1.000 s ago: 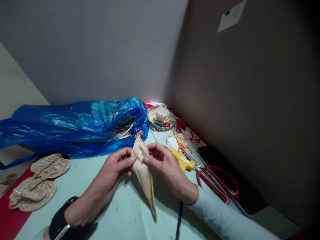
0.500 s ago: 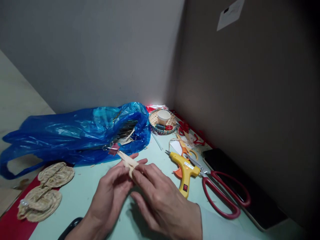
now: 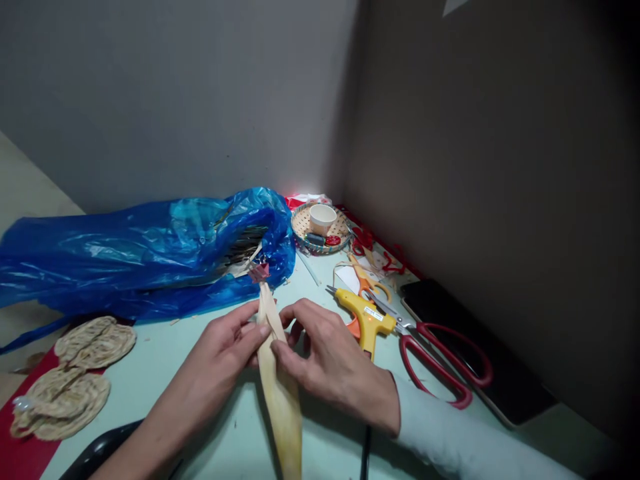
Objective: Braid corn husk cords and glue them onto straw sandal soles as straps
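Observation:
A long pale dried husk leaf [image 3: 280,393] stands on edge over the light green table [image 3: 165,373]. A small pink clip [image 3: 259,271] sits at its far tip. My left hand [image 3: 227,347] pinches the leaf from the left, fingers closed on it. From the right, my right hand [image 3: 327,360] pinches the same spot with thumb and fingers. The leaf's near end runs down past the bottom edge of the view.
A blue plastic bag [image 3: 135,253] with husks lies behind. Coiled woven mats [image 3: 75,373] rest at left. At right are a yellow glue gun [image 3: 367,320], red-handled scissors [image 3: 440,367], orange scissors [image 3: 367,283], a dark phone [image 3: 475,360] and a small basket [image 3: 320,230] holding a cup.
The leaf went from hanging open, to folded low between my hands, to held long and narrow with the clip end pointing away. Both hands kept their grip.

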The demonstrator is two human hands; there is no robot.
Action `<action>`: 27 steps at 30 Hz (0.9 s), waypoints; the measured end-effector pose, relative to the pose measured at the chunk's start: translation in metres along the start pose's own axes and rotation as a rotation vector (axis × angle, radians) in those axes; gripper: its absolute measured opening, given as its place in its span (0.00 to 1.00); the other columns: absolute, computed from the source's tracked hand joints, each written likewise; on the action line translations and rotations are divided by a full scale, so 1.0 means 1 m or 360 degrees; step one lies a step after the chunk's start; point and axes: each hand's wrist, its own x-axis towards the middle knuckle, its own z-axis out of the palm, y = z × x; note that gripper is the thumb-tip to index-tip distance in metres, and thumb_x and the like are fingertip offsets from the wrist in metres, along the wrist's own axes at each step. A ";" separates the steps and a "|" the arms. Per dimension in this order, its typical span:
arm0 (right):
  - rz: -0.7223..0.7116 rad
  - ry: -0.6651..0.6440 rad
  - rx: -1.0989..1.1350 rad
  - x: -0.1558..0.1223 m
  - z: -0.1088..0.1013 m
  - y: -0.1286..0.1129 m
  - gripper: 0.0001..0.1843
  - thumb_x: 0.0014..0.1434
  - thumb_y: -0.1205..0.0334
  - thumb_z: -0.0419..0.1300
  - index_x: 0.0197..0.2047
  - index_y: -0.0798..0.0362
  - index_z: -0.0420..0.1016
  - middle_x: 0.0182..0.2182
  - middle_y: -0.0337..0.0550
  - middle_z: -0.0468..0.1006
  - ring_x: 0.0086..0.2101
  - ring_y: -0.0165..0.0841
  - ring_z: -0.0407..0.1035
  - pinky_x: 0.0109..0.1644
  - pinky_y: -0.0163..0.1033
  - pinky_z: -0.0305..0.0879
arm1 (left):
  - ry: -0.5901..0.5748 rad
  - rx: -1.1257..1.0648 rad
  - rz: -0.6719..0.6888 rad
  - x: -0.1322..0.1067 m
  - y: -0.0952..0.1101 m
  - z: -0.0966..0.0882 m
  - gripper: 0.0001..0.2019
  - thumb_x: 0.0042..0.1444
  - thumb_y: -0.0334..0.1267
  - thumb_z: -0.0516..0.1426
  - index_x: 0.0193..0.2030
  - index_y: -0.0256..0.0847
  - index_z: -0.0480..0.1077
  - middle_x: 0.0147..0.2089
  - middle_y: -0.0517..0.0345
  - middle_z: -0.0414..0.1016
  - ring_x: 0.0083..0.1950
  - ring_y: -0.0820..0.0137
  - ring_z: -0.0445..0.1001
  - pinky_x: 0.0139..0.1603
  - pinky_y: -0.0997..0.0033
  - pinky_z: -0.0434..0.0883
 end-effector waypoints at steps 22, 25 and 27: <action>0.0234 -0.0095 0.0774 0.004 0.001 0.006 0.08 0.60 0.58 0.61 0.34 0.53 0.71 0.25 0.34 0.69 0.27 0.27 0.61 0.30 0.33 0.56 | 0.0083 0.0616 0.0186 -0.007 0.005 -0.014 0.06 0.52 0.41 0.62 0.36 0.45 0.71 0.30 0.63 0.69 0.33 0.65 0.68 0.33 0.71 0.64; 0.0237 -0.0081 0.0511 0.004 -0.001 0.000 0.08 0.55 0.62 0.64 0.33 0.52 0.68 0.27 0.34 0.71 0.28 0.29 0.63 0.31 0.34 0.57 | 0.0042 0.0719 0.0211 -0.006 0.000 -0.011 0.06 0.55 0.41 0.61 0.39 0.45 0.71 0.31 0.62 0.69 0.35 0.63 0.68 0.35 0.69 0.64; 0.0263 -0.0050 0.0362 0.004 -0.001 -0.002 0.06 0.54 0.65 0.62 0.31 0.51 0.67 0.25 0.34 0.70 0.26 0.29 0.64 0.30 0.35 0.55 | 0.0049 0.0780 0.0227 -0.005 -0.001 -0.009 0.07 0.57 0.43 0.60 0.39 0.45 0.71 0.31 0.62 0.68 0.34 0.64 0.66 0.35 0.69 0.62</action>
